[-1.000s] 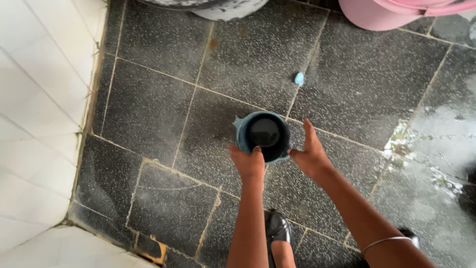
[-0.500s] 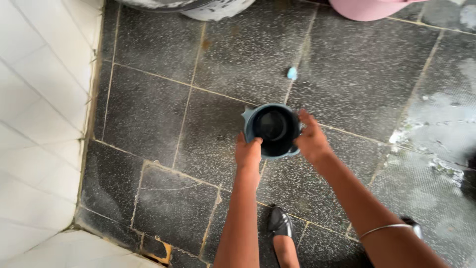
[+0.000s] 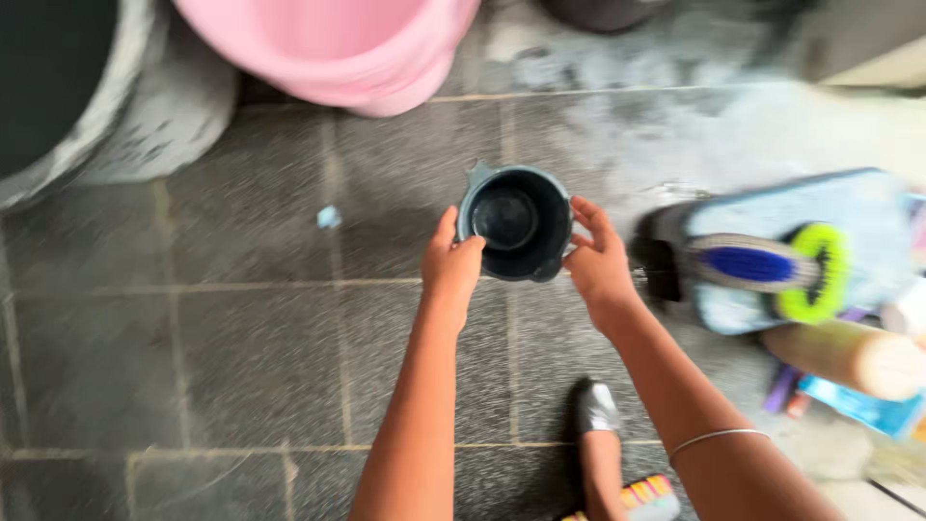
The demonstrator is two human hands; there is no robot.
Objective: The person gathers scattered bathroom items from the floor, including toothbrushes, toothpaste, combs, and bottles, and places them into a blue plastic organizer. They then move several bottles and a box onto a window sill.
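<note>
I hold a small blue-grey plastic jug (image 3: 514, 222) with a pouring spout between both hands, above the dark speckled floor tiles. My left hand (image 3: 451, 262) grips its left rim with the thumb over the edge. My right hand (image 3: 598, 262) grips the right side, fingers curled on the wall. The jug's inside looks dark. A thin bangle (image 3: 719, 439) sits on my right forearm.
A pink bucket (image 3: 333, 48) stands at the top, a large grey tub (image 3: 92, 106) at top left. To the right lie a blue tray with a blue and green brush (image 3: 786, 260), a wooden handle (image 3: 849, 355) and packets. A small blue scrap (image 3: 329, 217) lies on the tiles. My shoe (image 3: 596, 410) shows below.
The view has swung right and blurred: the white tiled wall has left the frame, and the pink bucket and brush tray have come in. Both hands keep their hold on the jug.
</note>
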